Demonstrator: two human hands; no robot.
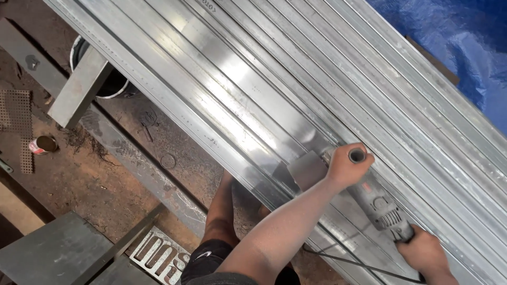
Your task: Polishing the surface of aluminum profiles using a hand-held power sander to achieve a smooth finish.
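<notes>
Both hands are clenched on a grinder (377, 203) at lower right: left hand (346, 164) on its side handle, right hand (425, 254) on its rear. Steady control is best kept by pressing it lightly along the steel tubes (296, 79).

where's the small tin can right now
In the head view the small tin can stands on the dirt floor at far left, beside the perforated metal strip.

Long shiny silver-grey metal profiles (296, 84) with bright glare streaks; dull grey angle grinder (381, 207) with a small red patch; crinkly deep blue tarp (449, 42); rusty brown dirt floor (79, 174); brownish perforated mesh sheet (18, 126), dotted with holes.
</notes>
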